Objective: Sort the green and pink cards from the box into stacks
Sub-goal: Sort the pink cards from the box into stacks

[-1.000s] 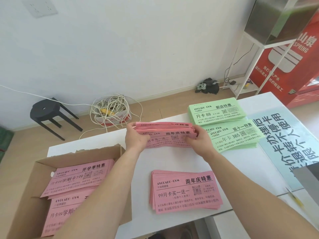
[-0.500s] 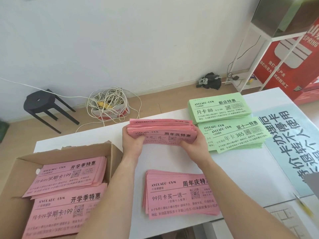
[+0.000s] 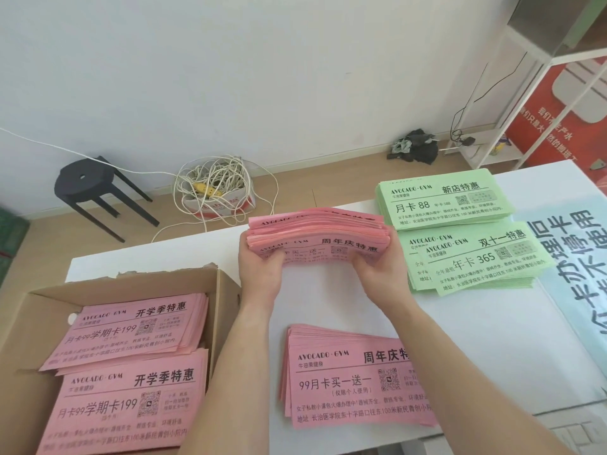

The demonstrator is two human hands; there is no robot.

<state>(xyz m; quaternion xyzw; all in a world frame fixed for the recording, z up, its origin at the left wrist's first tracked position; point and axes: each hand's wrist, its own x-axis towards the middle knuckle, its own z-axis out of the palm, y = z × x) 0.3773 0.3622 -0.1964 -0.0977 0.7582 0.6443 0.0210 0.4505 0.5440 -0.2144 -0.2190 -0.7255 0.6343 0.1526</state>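
Note:
A thick bundle of pink cards [image 3: 317, 229] is held above the white table [image 3: 328, 303], bowed upward. My left hand [image 3: 259, 257] grips its left end and my right hand [image 3: 377, 267] grips its right end. A second stack of pink cards [image 3: 348, 379] lies on the table nearer to me, partly under my right forearm. Two stacks of green cards lie to the right: a far green stack [image 3: 440, 200] and a near green stack [image 3: 476, 257] that is slightly fanned. The cardboard box [image 3: 223, 290] at the left holds two piles of pink cards [image 3: 128, 366].
A large printed sheet [image 3: 571, 290] covers the table's right side. Past the table's far edge, on the floor, stand a black stool [image 3: 88, 185] and a box of tangled white cable [image 3: 213, 188]. A white shelf frame [image 3: 512, 103] and red banner stand at the right.
The bundle in both hands has tilted, so its bottom face shows less and its bowed edge more. The view has shifted a little; the stacks on the table lie as before.

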